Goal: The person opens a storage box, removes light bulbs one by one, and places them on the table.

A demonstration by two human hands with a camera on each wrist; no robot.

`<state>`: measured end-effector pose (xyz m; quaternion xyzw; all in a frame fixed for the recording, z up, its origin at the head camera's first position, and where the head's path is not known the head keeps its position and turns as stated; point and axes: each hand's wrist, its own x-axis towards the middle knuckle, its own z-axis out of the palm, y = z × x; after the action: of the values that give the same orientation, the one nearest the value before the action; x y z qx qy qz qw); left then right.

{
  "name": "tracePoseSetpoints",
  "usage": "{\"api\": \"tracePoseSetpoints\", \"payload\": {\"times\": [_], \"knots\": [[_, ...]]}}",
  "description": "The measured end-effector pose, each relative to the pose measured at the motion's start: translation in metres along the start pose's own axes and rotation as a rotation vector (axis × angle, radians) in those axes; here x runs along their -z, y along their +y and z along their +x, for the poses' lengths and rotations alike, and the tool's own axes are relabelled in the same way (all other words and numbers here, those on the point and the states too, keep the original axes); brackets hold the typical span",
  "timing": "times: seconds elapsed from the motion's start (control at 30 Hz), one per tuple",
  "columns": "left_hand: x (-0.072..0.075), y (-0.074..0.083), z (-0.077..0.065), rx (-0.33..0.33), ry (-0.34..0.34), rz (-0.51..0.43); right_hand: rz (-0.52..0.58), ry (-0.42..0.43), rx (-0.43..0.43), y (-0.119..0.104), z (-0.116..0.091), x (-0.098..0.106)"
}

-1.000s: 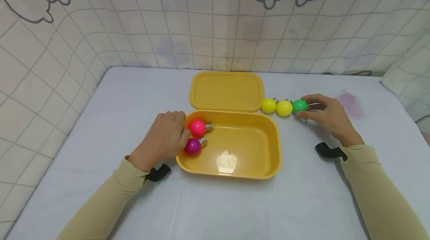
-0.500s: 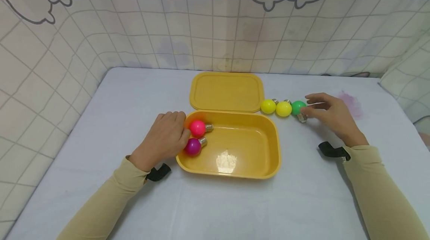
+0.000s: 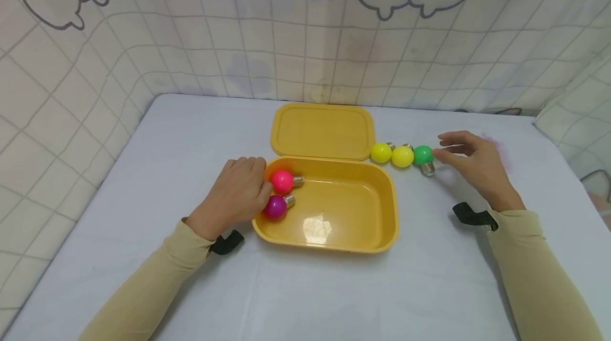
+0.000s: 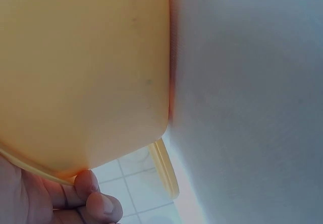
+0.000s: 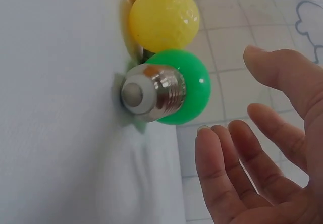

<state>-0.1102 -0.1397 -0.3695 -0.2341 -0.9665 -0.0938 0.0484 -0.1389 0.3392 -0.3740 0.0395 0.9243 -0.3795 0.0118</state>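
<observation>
My left hand grips the left rim of a yellow plastic box; its fingers curl under that rim in the left wrist view. Inside the box, close to that hand, lie a pink light bulb and a purple light bulb. Beside a green light bulb my right hand is held apart from it, fingers loosely spread and holding nothing. The green bulb rests on the table with its metal base towards me. Two yellow light bulbs stand in line to its left.
Behind the box lies its flat yellow lid, with the leftmost yellow bulb close to its corner. A white cloth covers the table. A grid-patterned curtain hangs along the back and left.
My right hand has let go of the green bulb and drawn back a little to the right. The left hand keeps its hold on the box rim.
</observation>
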Motion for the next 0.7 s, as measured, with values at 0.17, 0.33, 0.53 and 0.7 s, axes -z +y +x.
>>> {"api": "tracePoseSetpoints", "payload": {"times": [0.17, 0.33, 0.53, 0.7], "knots": [[-0.001, 0.000, 0.001, -0.007, 0.002, 0.002, 0.009, 0.058, 0.034, -0.010, -0.005, 0.002], [0.002, 0.000, 0.003, -0.013, 0.014, -0.004, 0.058, 0.122, 0.038, -0.026, -0.012, 0.005], [0.003, 0.002, 0.002, -0.011, -0.001, -0.016, 0.088, 0.140, 0.116, -0.051, -0.020, 0.000], [0.002, 0.001, -0.001, -0.010, 0.014, -0.011, 0.088, 0.110, 0.234, -0.078, -0.021, -0.007]]}}
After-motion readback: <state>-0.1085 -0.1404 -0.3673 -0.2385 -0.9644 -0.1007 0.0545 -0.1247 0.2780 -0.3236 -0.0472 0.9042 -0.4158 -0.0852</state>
